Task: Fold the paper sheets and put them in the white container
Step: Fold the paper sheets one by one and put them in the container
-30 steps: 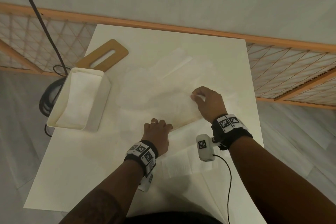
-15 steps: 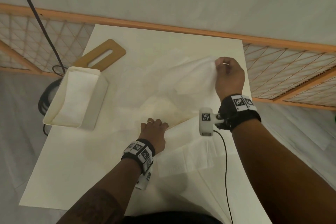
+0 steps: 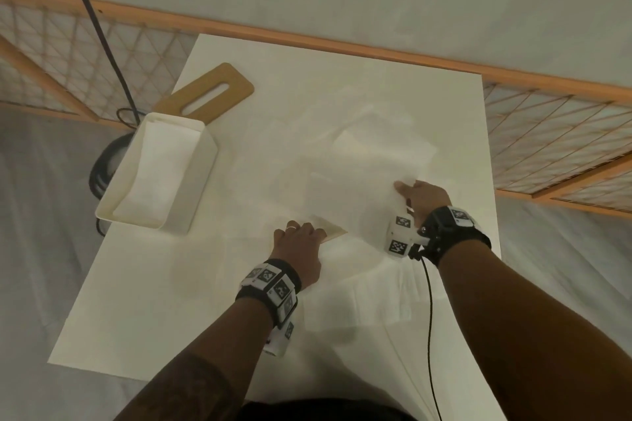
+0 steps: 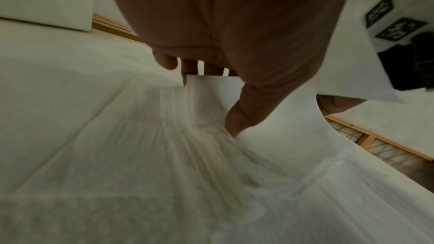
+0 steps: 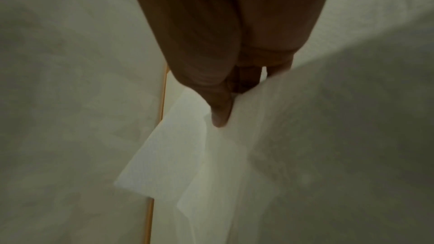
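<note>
Hidden: paper sheet is white on a white table, so its far and left edges are hard to trace from my head; my fingertips are tucked out of sight there, and the right wrist view is blurred.
Cut off: more paper hangs over the near table edge below my arms and runs out of view.
Left hand: I press down on the near corner of the sheet, thumb and fingers bent onto the paper, pinning it to the table; I cannot tell whether anything is pinched.
Right hand: I pinch the sheet's right edge between thumb and fingers, clamped on the paper, lifting it slightly off the table.
Sheet position: middle of the table, between my two hands and reaching away from me, with other white sheets under it.
Sheet direction: its long axis seems to run left to right across the table, the far right corner pointing away from me; I am not sure of this.
White container: at the table's left edge, well apart from my hands, open side up, with white paper inside.
Wooden board: slotted, lying behind the container.
Room: grey floor, wooden lattice fence beyond the table, black cable at left.
</note>
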The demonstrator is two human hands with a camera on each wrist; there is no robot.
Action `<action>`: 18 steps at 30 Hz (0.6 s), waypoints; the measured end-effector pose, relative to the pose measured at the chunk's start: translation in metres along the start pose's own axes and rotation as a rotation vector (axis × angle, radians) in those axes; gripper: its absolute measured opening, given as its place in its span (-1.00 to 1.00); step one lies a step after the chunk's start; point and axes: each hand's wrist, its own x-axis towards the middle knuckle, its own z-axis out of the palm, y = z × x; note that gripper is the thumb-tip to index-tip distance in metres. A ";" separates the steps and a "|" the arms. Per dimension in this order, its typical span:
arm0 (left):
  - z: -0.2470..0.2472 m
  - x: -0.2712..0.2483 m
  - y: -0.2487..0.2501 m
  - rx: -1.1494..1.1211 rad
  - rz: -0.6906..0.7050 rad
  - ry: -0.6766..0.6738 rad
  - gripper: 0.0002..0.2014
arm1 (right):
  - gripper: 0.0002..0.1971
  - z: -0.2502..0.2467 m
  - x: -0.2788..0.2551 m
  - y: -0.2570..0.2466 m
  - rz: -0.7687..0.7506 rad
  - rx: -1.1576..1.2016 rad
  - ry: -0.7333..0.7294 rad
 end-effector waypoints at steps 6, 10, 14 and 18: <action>-0.003 0.000 0.000 -0.062 -0.052 -0.010 -0.51 | -0.75 0.015 -0.007 -0.001 -0.001 0.039 -0.012; -0.010 -0.003 -0.003 -0.187 -0.129 -0.029 -0.52 | -0.56 0.013 -0.010 -0.007 0.003 -0.188 0.007; -0.023 -0.006 -0.010 -0.525 -0.208 0.007 -0.57 | -0.44 0.020 -0.017 0.000 -0.079 -0.469 -0.051; -0.034 0.001 -0.022 -1.444 -0.324 0.200 -0.36 | -0.40 0.017 -0.019 0.005 -0.143 -0.518 -0.026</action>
